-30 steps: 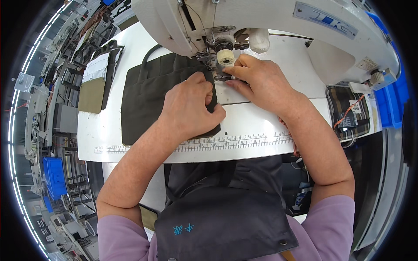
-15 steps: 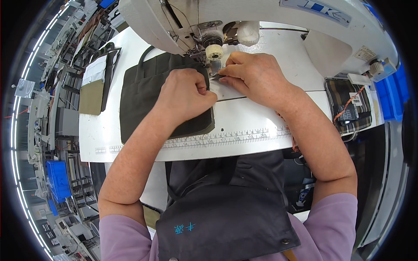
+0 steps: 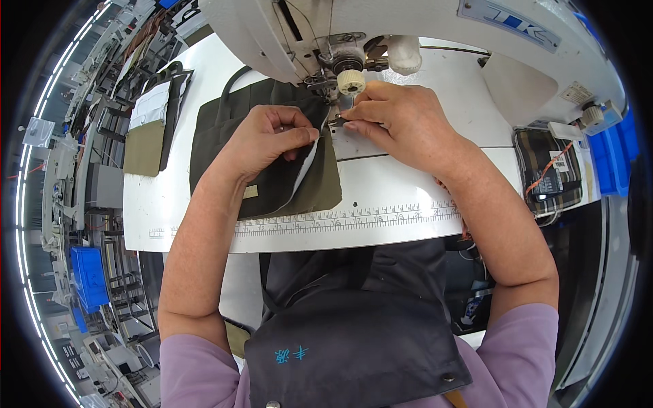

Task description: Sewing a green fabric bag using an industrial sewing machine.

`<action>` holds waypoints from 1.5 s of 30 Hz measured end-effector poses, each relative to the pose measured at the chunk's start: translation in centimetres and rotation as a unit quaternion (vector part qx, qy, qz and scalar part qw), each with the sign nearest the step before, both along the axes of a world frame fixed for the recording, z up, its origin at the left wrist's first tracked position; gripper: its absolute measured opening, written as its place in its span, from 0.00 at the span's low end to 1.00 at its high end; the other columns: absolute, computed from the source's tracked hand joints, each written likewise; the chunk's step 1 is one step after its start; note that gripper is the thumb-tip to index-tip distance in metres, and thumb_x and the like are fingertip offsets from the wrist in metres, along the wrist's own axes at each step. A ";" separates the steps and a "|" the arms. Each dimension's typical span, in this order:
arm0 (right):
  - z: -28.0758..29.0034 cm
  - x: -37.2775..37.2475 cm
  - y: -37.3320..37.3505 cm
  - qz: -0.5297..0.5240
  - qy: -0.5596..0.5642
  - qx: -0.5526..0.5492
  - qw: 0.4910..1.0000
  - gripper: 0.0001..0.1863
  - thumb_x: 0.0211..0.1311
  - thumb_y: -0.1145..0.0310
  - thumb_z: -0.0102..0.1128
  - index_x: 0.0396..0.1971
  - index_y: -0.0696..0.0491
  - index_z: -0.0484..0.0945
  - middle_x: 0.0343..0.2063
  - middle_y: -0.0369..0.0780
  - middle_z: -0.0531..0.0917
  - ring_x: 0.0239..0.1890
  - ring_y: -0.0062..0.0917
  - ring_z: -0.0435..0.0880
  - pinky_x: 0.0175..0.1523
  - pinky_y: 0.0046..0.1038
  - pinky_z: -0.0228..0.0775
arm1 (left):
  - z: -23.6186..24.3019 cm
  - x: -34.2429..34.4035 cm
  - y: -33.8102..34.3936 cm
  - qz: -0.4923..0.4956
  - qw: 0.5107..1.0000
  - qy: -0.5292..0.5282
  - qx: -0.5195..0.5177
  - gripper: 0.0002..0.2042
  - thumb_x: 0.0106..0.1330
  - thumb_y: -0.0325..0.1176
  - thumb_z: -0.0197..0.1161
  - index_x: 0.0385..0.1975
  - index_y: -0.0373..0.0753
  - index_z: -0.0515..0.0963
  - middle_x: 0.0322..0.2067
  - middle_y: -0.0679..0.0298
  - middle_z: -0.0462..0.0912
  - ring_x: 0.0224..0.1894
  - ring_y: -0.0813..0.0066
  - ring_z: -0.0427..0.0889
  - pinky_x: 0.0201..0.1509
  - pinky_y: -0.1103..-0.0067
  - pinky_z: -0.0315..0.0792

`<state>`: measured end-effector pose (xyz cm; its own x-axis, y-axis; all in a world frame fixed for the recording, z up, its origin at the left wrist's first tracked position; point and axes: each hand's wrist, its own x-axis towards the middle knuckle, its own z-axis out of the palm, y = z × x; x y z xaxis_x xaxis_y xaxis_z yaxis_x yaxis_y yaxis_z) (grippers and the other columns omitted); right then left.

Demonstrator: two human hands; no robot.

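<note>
A dark fabric bag panel [image 3: 216, 153] with a strap loop at its far edge lies under the head of a white sewing machine [image 3: 435, 17]. My left hand [image 3: 269, 139] pinches the panel's right edge and holds it lifted. Under that edge a white inner face and an olive fabric layer [image 3: 325, 182] show. Just right of the needle area, my right hand [image 3: 408, 126] has thumb and fingers pressed together. A small dark bit [image 3: 337, 121] shows at its fingertips, too small to name. The machine head partly hides the panel's far corner.
A ruler strip [image 3: 367, 221] runs along the white table's near edge. Stacked fabric pieces [image 3: 144, 146] lie at the left. A plaid fabric item [image 3: 549, 166] with an orange cord is on the right, beside a blue bin [image 3: 609, 160].
My left hand has drawn back leftward, lifting the dark panel's right edge and baring the olive layer. My right hand stays by the needle. The whole view has shifted slightly.
</note>
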<state>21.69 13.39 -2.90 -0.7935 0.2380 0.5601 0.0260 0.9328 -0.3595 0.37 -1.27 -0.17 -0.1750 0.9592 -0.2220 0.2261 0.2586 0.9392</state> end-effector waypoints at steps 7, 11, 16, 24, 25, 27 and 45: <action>0.0 -0.7 -0.8 0.003 -0.004 0.049 0.999 0.06 0.60 0.62 0.68 0.29 0.49 0.86 0.31 0.35 0.83 0.32 0.34 0.86 0.35 0.38 0.77 | -0.3 0.0 -0.1 -0.006 1.000 -0.002 0.009 0.07 0.64 0.31 0.71 0.30 0.34 0.84 0.25 0.72 0.80 0.24 0.87 0.73 0.30 0.86 0.66; 0.4 -0.6 -1.0 -0.010 -0.036 0.103 0.994 0.07 0.58 0.64 0.71 0.34 0.49 0.88 0.30 0.33 0.84 0.30 0.33 0.85 0.33 0.37 0.76 | -0.3 0.0 -0.2 0.003 1.000 0.002 0.000 0.06 0.64 0.31 0.70 0.30 0.34 0.84 0.25 0.72 0.80 0.24 0.87 0.73 0.30 0.86 0.66; 0.8 -0.4 -1.1 -0.019 -0.054 0.132 0.990 0.05 0.56 0.65 0.69 0.31 0.49 0.86 0.28 0.34 0.82 0.29 0.32 0.85 0.31 0.36 0.76 | -1.4 -0.4 -0.5 0.016 0.996 0.020 0.088 0.03 0.65 0.26 0.67 0.30 0.33 0.83 0.29 0.72 0.81 0.27 0.87 0.75 0.31 0.86 0.68; 0.7 -0.1 -1.3 -0.016 -0.052 0.111 0.992 0.04 0.52 0.67 0.64 0.25 0.51 0.83 0.28 0.37 0.81 0.30 0.34 0.86 0.34 0.37 0.77 | -1.4 3.3 -1.5 -0.091 0.815 0.502 0.276 0.17 0.55 0.33 0.76 0.44 0.36 0.84 0.53 0.58 0.82 0.58 0.61 0.81 0.66 0.61 0.73; 0.7 -0.1 -1.3 -0.017 -0.058 0.107 0.992 0.04 0.52 0.68 0.64 0.25 0.52 0.83 0.27 0.38 0.81 0.30 0.34 0.86 0.34 0.37 0.77 | -1.4 3.5 -1.7 -0.081 0.813 0.510 0.269 0.20 0.55 0.37 0.77 0.46 0.37 0.84 0.54 0.58 0.83 0.60 0.60 0.81 0.70 0.54 0.70; 0.8 -0.2 -1.4 -0.018 -0.054 0.110 0.992 0.04 0.52 0.68 0.64 0.25 0.52 0.83 0.27 0.38 0.81 0.30 0.34 0.86 0.34 0.37 0.77 | -1.9 3.4 -1.8 -0.074 0.821 0.504 0.260 0.20 0.55 0.38 0.77 0.46 0.37 0.84 0.54 0.58 0.83 0.61 0.59 0.81 0.71 0.54 0.69; 1.1 -0.1 -2.0 -0.028 -0.082 0.147 0.985 0.06 0.50 0.71 0.62 0.29 0.52 0.83 0.29 0.36 0.79 0.33 0.30 0.86 0.34 0.35 0.78 | -1.1 2.1 -2.4 -0.154 0.807 0.520 0.234 0.24 0.62 0.44 0.70 0.54 0.37 0.80 0.58 0.56 0.80 0.62 0.56 0.78 0.72 0.56 0.66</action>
<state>21.58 11.44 -1.77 -0.8695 0.1298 0.4765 0.1153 0.9915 -0.0597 2.50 -3.69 -1.26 0.2290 0.9291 0.2904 0.9407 -0.2879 0.1794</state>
